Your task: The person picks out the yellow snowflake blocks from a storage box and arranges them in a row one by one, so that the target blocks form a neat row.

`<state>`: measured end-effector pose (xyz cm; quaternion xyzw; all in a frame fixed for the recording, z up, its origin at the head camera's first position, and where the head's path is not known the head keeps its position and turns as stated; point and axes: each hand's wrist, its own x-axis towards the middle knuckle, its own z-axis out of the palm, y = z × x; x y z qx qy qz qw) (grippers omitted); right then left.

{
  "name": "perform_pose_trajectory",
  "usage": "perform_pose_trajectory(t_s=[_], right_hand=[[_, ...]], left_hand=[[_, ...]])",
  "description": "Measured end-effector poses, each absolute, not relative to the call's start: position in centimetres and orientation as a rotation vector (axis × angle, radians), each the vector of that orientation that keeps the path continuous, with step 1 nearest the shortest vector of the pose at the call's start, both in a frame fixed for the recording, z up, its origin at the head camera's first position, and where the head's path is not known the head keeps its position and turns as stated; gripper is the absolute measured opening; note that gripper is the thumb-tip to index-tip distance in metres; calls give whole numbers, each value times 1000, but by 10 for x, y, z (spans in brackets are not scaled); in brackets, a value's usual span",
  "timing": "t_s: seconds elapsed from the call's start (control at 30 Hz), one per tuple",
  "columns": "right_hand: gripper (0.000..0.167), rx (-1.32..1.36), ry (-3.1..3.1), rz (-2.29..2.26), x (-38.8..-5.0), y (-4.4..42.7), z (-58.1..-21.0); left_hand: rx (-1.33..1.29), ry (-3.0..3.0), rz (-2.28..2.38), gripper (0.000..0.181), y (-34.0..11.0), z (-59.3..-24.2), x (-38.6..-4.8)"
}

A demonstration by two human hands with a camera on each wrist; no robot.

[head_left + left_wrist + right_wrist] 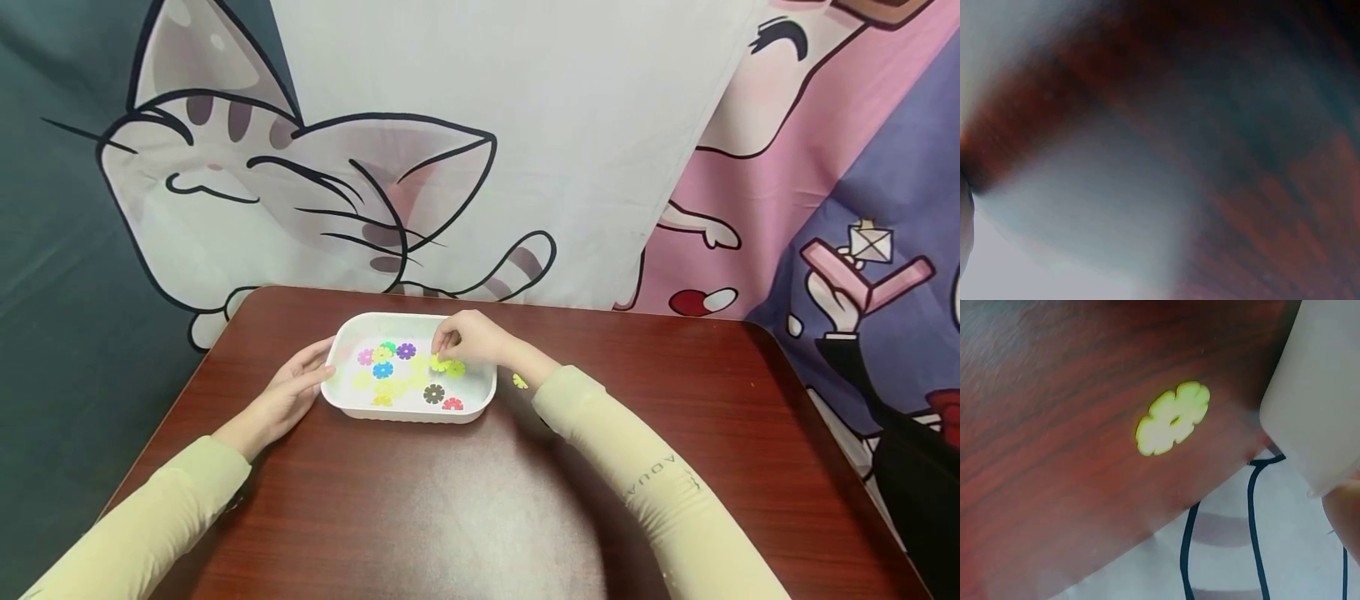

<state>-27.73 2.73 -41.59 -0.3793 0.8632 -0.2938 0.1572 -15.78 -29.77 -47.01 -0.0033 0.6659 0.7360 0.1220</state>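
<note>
A white plastic tray (408, 415) stands on the table with several colourful snowflake-shaped building discs in it. My left hand (288, 392) holds the tray's left end, thumb at the rim and fingers along the outer wall. Over the tray's right half, my right hand (476, 340) pinches a yellow snowflake disc (438, 363) at its fingertips. Close by lie a purple disc (406, 352), a blue disc (383, 370), a black disc (433, 394) and a red disc (452, 404). The left wrist view is too blurred to show much.
Outside the tray, a lone yellow disc (1159, 430) lies on the brown wooden table (465, 508), near my right forearm. A cloth printed with cartoon cats (585, 125) hangs behind the table's far edge. At the right, a dark sleeve-like shape (915, 483) stands beside the table.
</note>
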Motion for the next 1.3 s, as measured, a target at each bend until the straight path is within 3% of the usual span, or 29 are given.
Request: perform_pose_trajectory(t_s=[0.8, 1.3], right_hand=[[7, -846, 2510, -1164, -281, 129, -395], [10, -695, 2526, -1162, -279, 182, -425]], left_hand=[[-2, 1917, 2172, 65, -299, -472, -158], [-22, 1929, 2158, 69, -297, -471, -159]])
